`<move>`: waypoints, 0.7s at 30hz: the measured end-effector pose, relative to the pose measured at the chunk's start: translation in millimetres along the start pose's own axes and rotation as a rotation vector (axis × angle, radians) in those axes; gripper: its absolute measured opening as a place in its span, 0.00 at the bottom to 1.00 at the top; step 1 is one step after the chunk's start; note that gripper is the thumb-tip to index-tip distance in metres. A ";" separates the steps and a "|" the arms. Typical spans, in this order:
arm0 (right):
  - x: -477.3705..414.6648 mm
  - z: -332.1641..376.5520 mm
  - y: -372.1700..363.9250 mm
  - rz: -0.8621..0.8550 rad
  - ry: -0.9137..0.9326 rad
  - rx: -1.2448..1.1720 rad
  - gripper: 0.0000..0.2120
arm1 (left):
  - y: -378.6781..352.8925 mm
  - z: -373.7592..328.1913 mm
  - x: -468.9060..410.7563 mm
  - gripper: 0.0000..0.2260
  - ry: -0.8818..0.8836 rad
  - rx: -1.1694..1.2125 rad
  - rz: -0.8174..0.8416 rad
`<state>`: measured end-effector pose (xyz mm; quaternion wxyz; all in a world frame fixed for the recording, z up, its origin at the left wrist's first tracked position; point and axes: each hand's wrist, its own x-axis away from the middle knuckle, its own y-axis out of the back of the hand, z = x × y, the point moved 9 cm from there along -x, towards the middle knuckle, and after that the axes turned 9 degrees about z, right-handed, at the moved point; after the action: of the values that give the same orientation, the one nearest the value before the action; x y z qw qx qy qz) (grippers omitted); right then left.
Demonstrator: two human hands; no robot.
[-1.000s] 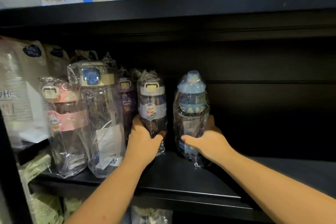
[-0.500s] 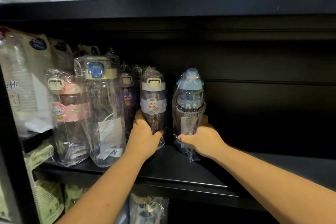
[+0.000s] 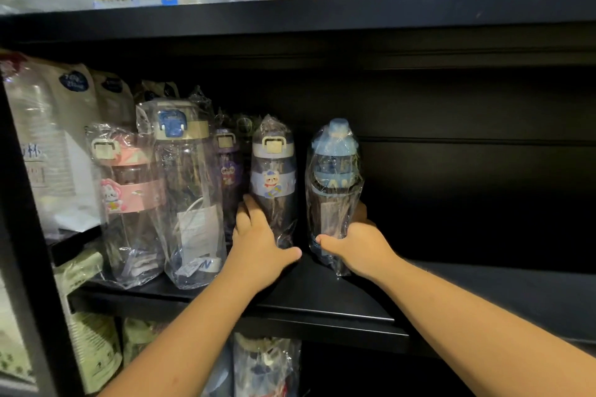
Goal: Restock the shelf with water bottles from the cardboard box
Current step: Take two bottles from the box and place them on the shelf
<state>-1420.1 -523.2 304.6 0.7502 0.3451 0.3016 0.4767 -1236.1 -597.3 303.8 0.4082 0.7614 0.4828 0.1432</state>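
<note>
Two plastic-wrapped water bottles stand upright on the black shelf (image 3: pixel 322 296). My left hand (image 3: pixel 258 248) grips the lower part of the dark bottle with the bear sticker (image 3: pixel 273 177). My right hand (image 3: pixel 358 245) grips the base of the blue-capped bottle (image 3: pixel 333 177) just to its right. A narrow gap separates the two bottles. The cardboard box is out of view.
Left of my hands stand a tall clear bottle with a blue latch (image 3: pixel 183 190), a pink bottle (image 3: pixel 125 190) and a purple one (image 3: pixel 227 164) behind. White packages (image 3: pixel 48 138) fill the far left. The upper shelf edge (image 3: pixel 322 13) carries price tags. The shelf's right half is bare.
Both hands and their bottles have stayed in place on the shelf; only the camera has shifted slightly, so the scene sits a little differently in view.
</note>
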 end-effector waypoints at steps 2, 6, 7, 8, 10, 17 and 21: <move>-3.5 -1.4 -1.2 0.025 0.016 -0.021 0.16 | -9.6 -9.8 31.5 0.56 -0.070 -0.153 0.043; -9.8 -3.6 -4.3 0.036 0.022 -0.006 0.26 | -33.9 -14.7 86.1 0.41 -0.160 -0.498 0.095; -10.6 -4.3 -5.2 0.040 0.018 0.002 0.27 | -40.6 -10.9 90.4 0.40 -0.160 -0.558 0.115; -10.9 -4.9 -5.4 0.040 0.019 0.004 0.27 | -43.3 -9.5 92.6 0.41 -0.159 -0.595 0.113; -10.7 -4.8 -5.2 0.041 0.028 -0.003 0.27 | -42.6 -9.3 94.1 0.43 -0.155 -0.610 0.070; -8.4 -2.5 -5.7 0.084 0.043 0.009 0.26 | -48.2 0.8 102.3 0.39 -0.134 -0.553 0.025; -11.4 -7.6 -7.2 0.126 -0.005 -0.018 0.33 | -62.4 13.4 113.4 0.35 -0.161 -0.657 0.024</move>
<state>-1426.5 -534.2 295.8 0.7227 0.3579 0.2730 0.5246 -1210.7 -494.6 228.0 0.6669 0.6037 0.3679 0.2353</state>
